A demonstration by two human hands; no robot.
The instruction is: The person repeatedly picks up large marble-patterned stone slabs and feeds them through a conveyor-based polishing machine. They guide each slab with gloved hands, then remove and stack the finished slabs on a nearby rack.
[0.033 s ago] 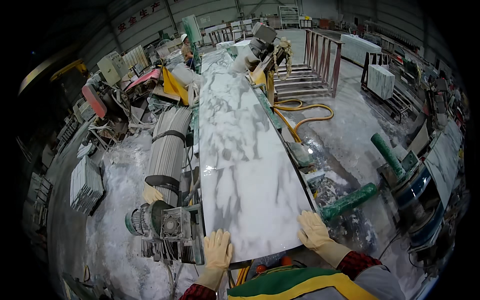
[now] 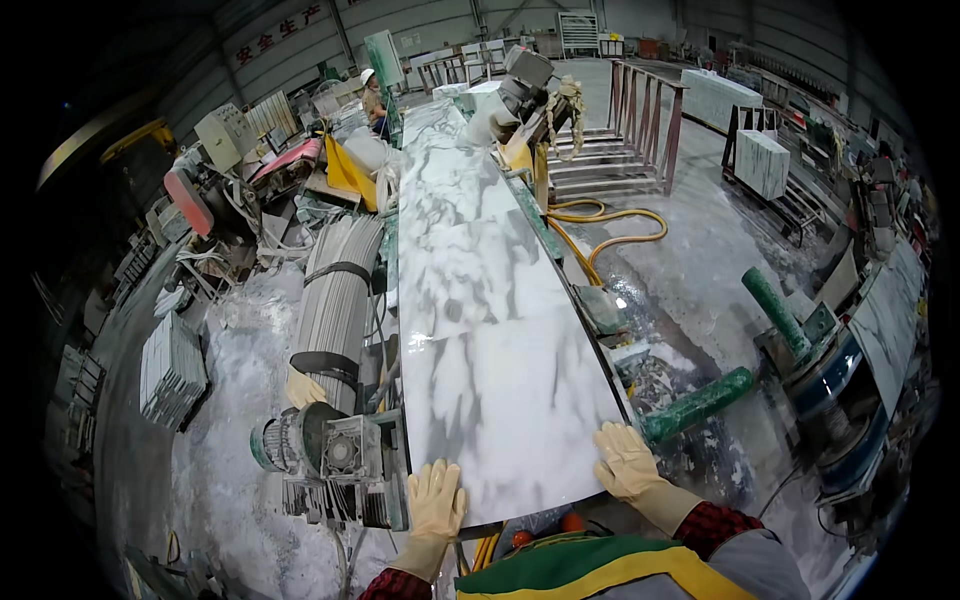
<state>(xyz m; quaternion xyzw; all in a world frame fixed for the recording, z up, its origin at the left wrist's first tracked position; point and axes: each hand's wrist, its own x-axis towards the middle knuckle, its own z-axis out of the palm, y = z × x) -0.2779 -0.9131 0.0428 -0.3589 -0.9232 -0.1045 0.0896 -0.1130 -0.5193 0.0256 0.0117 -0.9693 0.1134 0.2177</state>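
A long run of white marble slabs with grey veins [image 2: 520,420] stretches away from me on a narrow machine bed, its surface glossy and a seam crossing it partway up. My left hand [image 2: 436,500], in a cream rubber glove, rests on the near left corner of the closest slab, fingers stretched forward. At the near right corner lies my right hand [image 2: 630,465], gloved alike, with fingers extended over the edge. Neither hand is closed around anything. Between my hands, the slab's curved-looking near edge faces a green and yellow apron [image 2: 580,560] on my body.
Left of the bed are a motor with gearbox [image 2: 345,450] and a ribbed grey cover [image 2: 338,290]. On the right are a green roller-like post [image 2: 700,402], a yellow hose [image 2: 640,222] and a red-brown rack [image 2: 645,130]. A helmeted person [image 2: 373,100] is at the far left.
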